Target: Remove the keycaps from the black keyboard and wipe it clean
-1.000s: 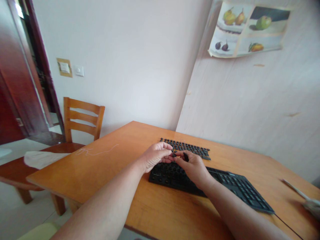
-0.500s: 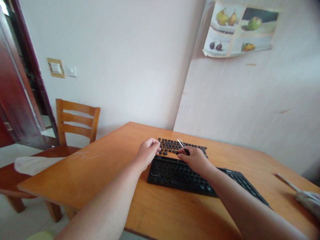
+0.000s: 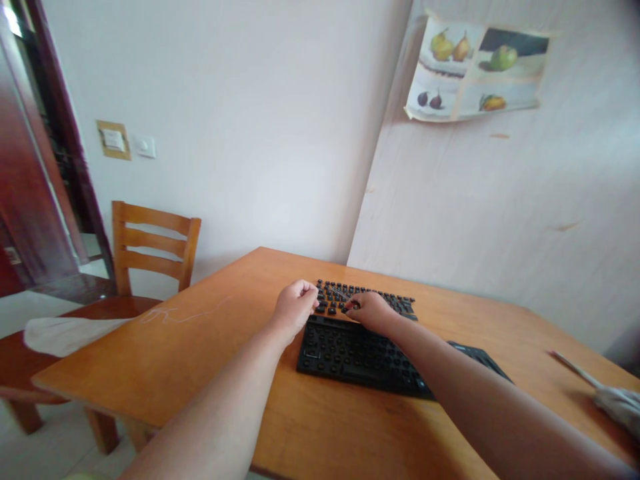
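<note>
Head view: the hands have parted; the right hand (image 3: pixel 371 312) has tipped a slim metal tool (image 3: pixel 341 293), its grip closed around it, low over loose keycaps (image 3: pixel 332 311) behind the keyboard (image 3: pixel 357 353). The left hand (image 3: pixel 294 308) pinches shut, contents hidden.

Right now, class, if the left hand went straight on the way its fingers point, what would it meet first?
The left hand would probably meet the nearest loose keycaps, just past its fingers, with the right hand beyond. Its height above the table is unclear, so it might pass over them.
</note>
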Motion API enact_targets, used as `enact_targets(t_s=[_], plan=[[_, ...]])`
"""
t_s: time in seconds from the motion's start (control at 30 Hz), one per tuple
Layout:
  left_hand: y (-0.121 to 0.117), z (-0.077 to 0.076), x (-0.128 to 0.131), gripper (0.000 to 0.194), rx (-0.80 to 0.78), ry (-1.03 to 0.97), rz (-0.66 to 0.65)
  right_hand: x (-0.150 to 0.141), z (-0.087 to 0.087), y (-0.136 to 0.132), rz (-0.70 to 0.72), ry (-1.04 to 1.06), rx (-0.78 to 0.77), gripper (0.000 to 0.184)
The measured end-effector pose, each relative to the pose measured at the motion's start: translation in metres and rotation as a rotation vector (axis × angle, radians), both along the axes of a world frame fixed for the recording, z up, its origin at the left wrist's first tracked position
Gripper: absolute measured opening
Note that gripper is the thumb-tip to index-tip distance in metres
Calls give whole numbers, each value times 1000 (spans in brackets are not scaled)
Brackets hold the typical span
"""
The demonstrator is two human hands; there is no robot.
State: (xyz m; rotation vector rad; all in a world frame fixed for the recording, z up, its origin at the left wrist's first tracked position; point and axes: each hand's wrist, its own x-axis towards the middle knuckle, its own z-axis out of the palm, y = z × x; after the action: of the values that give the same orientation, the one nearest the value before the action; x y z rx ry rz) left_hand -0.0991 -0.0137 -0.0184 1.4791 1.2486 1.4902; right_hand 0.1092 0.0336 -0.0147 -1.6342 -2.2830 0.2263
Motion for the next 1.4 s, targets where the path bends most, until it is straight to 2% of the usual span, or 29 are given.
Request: enact_targets(t_s=[0.23,1.03,1.27,1.4], plan=[[1,-1,0,16,-13,22,-12,-4,-4,11,3,-77,-5,21],[3,-7,0,19,-2,59,-32,-7,-6,8,31,-110,4,19],[3,-6,0,19,-6,71,-38,-4,1,0,30,-42,38,22],[2,-4,2,19,-32,61,-41,-1,12,-16,31,11,31,24]])
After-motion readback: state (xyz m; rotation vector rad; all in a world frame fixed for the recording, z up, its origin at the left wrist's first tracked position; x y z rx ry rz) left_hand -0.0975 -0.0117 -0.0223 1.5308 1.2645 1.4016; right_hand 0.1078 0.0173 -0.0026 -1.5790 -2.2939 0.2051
